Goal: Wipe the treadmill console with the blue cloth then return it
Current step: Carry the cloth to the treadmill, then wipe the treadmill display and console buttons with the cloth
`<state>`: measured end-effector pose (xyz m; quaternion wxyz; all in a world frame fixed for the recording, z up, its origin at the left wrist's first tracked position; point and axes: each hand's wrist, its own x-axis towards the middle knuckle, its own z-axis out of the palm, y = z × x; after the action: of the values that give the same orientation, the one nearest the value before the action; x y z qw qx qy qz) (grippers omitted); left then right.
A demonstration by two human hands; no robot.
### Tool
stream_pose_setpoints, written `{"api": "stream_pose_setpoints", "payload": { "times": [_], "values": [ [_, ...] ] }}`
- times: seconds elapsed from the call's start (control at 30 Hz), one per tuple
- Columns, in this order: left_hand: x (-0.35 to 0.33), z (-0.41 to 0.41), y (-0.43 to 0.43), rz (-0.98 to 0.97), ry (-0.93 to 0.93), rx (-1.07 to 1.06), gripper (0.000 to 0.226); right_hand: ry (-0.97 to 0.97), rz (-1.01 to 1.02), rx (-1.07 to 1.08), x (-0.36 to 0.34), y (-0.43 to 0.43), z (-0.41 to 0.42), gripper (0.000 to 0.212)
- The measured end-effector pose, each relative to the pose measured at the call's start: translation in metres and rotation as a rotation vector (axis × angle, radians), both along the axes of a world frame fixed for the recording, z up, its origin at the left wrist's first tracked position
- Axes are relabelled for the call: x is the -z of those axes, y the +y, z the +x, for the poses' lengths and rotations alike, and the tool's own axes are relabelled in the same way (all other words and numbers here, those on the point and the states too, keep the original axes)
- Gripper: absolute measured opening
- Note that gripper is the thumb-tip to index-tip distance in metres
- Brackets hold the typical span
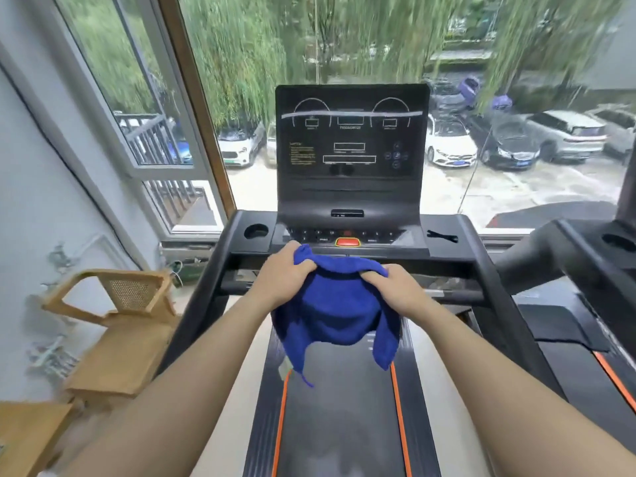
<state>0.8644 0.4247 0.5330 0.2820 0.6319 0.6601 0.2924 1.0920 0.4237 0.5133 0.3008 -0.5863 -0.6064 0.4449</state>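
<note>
Both hands grip the blue cloth (335,311) by its upper edge, the left hand (285,273) closed on one corner and the right hand (395,287) closed on the other, so it hangs between them above the treadmill belt (340,425). The cloth is just below the console (351,142), near its red button (347,242), not touching the screen.

Gym room: treadmill (347,390), second treadmill (585,270) beside, window (481,98) over car park.

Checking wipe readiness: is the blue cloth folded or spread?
Spread: blue cloth hangs loosely between left hand and right hand.
</note>
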Motion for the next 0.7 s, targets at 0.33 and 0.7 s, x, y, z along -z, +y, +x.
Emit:
{"api": "stream_pose_setpoints", "payload": {
  "times": [0.33, 0.7],
  "values": [
    [-0.048, -0.016, 0.205, 0.192, -0.157, -0.025, 0.027, 0.254, 0.026, 0.036, -0.045, 0.199, -0.027, 0.018],
    [-0.030, -0.005, 0.351, 0.340, -0.227, -0.349, 0.013, 0.870, -0.214, 0.101, -0.024, 0.367, -0.033, 0.032]
  ]
}}
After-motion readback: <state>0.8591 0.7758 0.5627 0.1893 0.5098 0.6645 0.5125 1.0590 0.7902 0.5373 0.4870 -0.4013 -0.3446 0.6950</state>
